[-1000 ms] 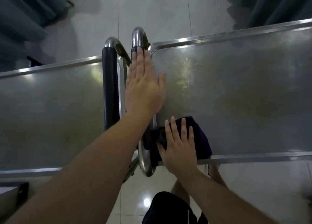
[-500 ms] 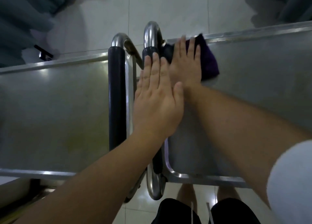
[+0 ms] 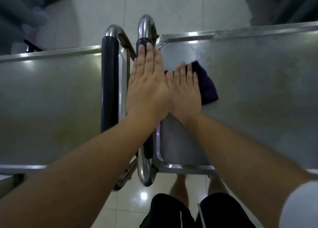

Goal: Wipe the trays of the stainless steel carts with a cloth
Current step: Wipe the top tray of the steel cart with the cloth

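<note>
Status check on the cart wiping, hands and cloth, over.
Left hand flat on the right cart's handle. Right hand flat, pressing the purple cloth on the right tray. Nothing in the way.

bare tray rightward, handle blocking left

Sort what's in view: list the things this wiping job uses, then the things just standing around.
In use:
purple cloth
right cart's tray
right hand, pressing the cloth flat
left hand, resting on that cart's handle
left cart's tray

Just there:
dark curtains
tiled floor
</note>
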`<move>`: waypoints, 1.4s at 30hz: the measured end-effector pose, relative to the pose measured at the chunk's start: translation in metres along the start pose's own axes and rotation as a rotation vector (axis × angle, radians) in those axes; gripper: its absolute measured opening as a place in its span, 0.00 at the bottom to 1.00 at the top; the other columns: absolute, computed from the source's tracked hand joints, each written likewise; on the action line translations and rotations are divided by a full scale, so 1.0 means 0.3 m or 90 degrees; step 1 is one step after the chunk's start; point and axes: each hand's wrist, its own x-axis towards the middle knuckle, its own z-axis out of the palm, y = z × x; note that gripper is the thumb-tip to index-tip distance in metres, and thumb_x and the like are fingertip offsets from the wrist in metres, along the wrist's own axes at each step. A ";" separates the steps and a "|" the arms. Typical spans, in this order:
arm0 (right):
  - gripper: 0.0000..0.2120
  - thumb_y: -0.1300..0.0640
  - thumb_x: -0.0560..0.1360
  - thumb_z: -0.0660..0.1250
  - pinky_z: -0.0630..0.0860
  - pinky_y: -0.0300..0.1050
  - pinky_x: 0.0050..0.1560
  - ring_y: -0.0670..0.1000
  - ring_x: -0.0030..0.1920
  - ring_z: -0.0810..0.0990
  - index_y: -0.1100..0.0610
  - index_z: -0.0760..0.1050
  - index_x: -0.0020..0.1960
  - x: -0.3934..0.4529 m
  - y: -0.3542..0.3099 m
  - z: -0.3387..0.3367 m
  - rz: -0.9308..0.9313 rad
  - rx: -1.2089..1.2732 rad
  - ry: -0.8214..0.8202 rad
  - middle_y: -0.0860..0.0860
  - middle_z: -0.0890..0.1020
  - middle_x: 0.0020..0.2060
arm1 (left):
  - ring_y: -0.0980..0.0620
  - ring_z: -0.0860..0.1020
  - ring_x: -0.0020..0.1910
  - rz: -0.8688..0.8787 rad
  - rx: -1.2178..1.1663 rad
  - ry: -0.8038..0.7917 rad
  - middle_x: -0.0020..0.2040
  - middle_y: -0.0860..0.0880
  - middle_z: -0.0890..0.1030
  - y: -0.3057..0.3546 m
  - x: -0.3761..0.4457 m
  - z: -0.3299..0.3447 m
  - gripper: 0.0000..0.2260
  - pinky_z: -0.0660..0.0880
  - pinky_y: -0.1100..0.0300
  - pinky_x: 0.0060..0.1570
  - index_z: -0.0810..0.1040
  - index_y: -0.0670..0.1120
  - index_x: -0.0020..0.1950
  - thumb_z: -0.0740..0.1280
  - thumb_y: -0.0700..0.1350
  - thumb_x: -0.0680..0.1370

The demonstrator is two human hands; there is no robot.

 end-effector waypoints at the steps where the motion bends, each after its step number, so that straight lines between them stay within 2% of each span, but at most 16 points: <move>1: 0.39 0.36 0.83 0.41 0.48 0.60 0.81 0.61 0.83 0.44 0.63 0.47 0.84 -0.084 0.009 0.027 -0.010 0.001 -0.003 0.63 0.49 0.83 | 0.50 0.38 0.85 -0.001 -0.004 -0.001 0.87 0.45 0.43 -0.001 0.001 -0.002 0.29 0.34 0.56 0.81 0.45 0.43 0.87 0.46 0.54 0.89; 3: 0.40 0.36 0.82 0.51 0.50 0.61 0.81 0.61 0.83 0.46 0.63 0.49 0.83 -0.265 0.034 0.082 -0.017 0.017 0.014 0.62 0.52 0.83 | 0.50 0.39 0.85 -0.004 -0.012 -0.003 0.87 0.45 0.43 -0.001 0.004 -0.003 0.30 0.35 0.55 0.81 0.45 0.43 0.87 0.44 0.56 0.88; 8: 0.39 0.40 0.83 0.54 0.52 0.63 0.80 0.60 0.83 0.46 0.63 0.49 0.84 -0.651 0.121 0.154 -0.040 -0.036 0.011 0.60 0.52 0.83 | 0.50 0.39 0.85 -0.004 -0.005 -0.011 0.87 0.45 0.43 0.004 0.004 -0.006 0.30 0.33 0.56 0.79 0.45 0.43 0.87 0.43 0.56 0.88; 11: 0.40 0.39 0.82 0.55 0.55 0.63 0.80 0.59 0.83 0.47 0.62 0.49 0.84 -0.721 0.164 0.142 -0.024 -0.049 0.018 0.59 0.51 0.83 | 0.51 0.37 0.85 0.024 0.019 -0.015 0.87 0.46 0.41 0.010 0.001 -0.011 0.30 0.32 0.56 0.80 0.44 0.43 0.87 0.43 0.56 0.88; 14: 0.44 0.36 0.79 0.56 0.52 0.61 0.80 0.58 0.83 0.48 0.62 0.46 0.84 -0.748 0.201 0.134 0.051 -0.055 0.029 0.59 0.51 0.83 | 0.51 0.37 0.85 0.033 0.029 -0.022 0.87 0.46 0.40 0.011 0.002 -0.008 0.30 0.31 0.56 0.80 0.44 0.43 0.87 0.43 0.57 0.88; 16: 0.45 0.38 0.78 0.57 0.52 0.61 0.79 0.59 0.83 0.46 0.62 0.44 0.84 -0.755 0.213 0.145 0.098 -0.059 0.020 0.59 0.49 0.83 | 0.51 0.37 0.85 0.037 0.036 -0.026 0.87 0.46 0.41 0.007 0.003 -0.001 0.31 0.32 0.55 0.81 0.44 0.43 0.87 0.42 0.58 0.88; 20: 0.43 0.41 0.79 0.55 0.50 0.65 0.80 0.62 0.83 0.45 0.64 0.44 0.83 -0.629 0.214 0.151 0.147 -0.042 0.031 0.63 0.50 0.83 | 0.51 0.36 0.85 0.045 0.045 -0.032 0.87 0.46 0.41 -0.003 0.005 0.010 0.30 0.34 0.53 0.82 0.44 0.43 0.87 0.41 0.57 0.88; 26: 0.43 0.37 0.79 0.52 0.48 0.66 0.80 0.65 0.82 0.50 0.66 0.51 0.82 -0.140 0.247 0.033 0.192 -0.026 0.070 0.66 0.55 0.81 | 0.50 0.39 0.85 0.043 0.063 -0.004 0.87 0.45 0.44 0.002 0.005 0.022 0.30 0.35 0.52 0.83 0.46 0.42 0.87 0.42 0.56 0.87; 30: 0.43 0.36 0.80 0.51 0.46 0.65 0.80 0.64 0.82 0.48 0.66 0.49 0.83 0.203 0.229 -0.061 0.223 -0.013 0.055 0.65 0.51 0.82 | 0.50 0.38 0.85 0.042 0.074 -0.006 0.87 0.45 0.43 0.004 0.000 0.023 0.30 0.36 0.52 0.83 0.45 0.42 0.87 0.43 0.56 0.88; 33: 0.44 0.35 0.80 0.51 0.44 0.64 0.81 0.64 0.82 0.45 0.66 0.46 0.83 0.349 0.226 -0.092 0.210 -0.028 0.054 0.64 0.48 0.82 | 0.49 0.38 0.85 0.042 0.089 -0.002 0.87 0.44 0.44 0.003 -0.002 0.031 0.30 0.35 0.52 0.83 0.46 0.42 0.87 0.43 0.55 0.88; 37: 0.45 0.34 0.80 0.50 0.44 0.63 0.81 0.63 0.83 0.43 0.65 0.44 0.83 0.378 0.235 -0.100 0.202 -0.025 0.064 0.63 0.47 0.83 | 0.48 0.41 0.86 0.041 0.107 0.010 0.87 0.43 0.46 -0.004 -0.002 0.039 0.30 0.38 0.50 0.84 0.48 0.41 0.86 0.43 0.55 0.88; 42: 0.44 0.35 0.80 0.51 0.46 0.63 0.81 0.63 0.82 0.47 0.64 0.46 0.83 0.154 0.274 -0.078 0.143 -0.040 0.052 0.64 0.50 0.82 | 0.47 0.42 0.86 0.044 0.126 0.008 0.87 0.43 0.48 0.000 0.000 0.035 0.29 0.39 0.49 0.83 0.49 0.41 0.86 0.43 0.55 0.88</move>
